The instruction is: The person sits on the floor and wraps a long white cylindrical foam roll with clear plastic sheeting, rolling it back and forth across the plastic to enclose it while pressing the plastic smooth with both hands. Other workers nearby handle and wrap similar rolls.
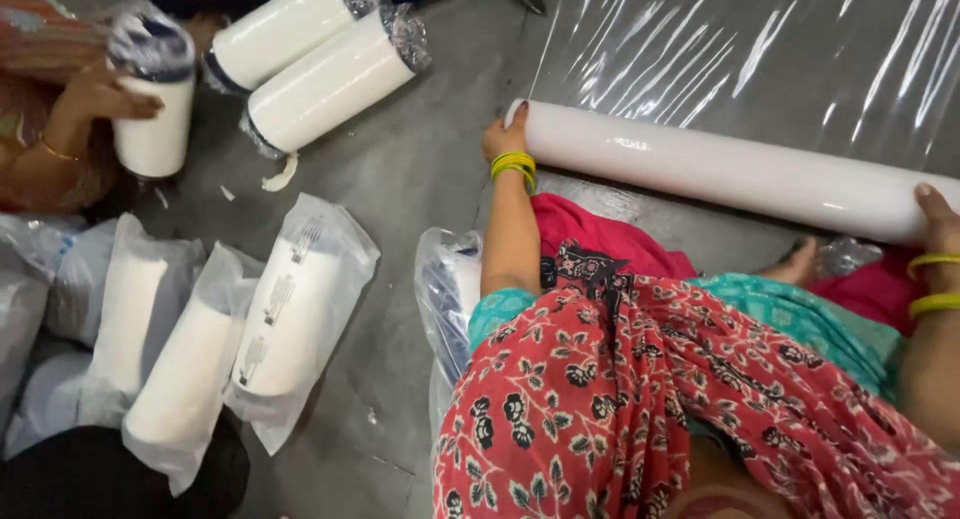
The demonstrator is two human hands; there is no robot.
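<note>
At the far left another person's hand (105,94) grips a short white cylinder (152,119) capped in crinkled film, and below it three bagged white cylinders (290,314) lie side by side on the grey floor (400,179), with two film-wrapped cylinders (325,79) lying near them at the top. Moving right, the wearer's left hand (505,134) curls over the near end of a long white roll (720,169), fingers on top and thumb side toward the body, so it is closed on the roll. The roll lies across the floor at a slight slant, on the edge of a sheet of clear film (760,49) that spreads away beyond it. At the far right edge the right hand (935,209) presses on the other end, only the thumb and part of the palm showing. With the hands well apart, one at each end, rolling well likely calls for even pressure from both, so the roll travels square to the film and the film winds on flat; a lead on either side would probably skew the wrap and crease it.
</note>
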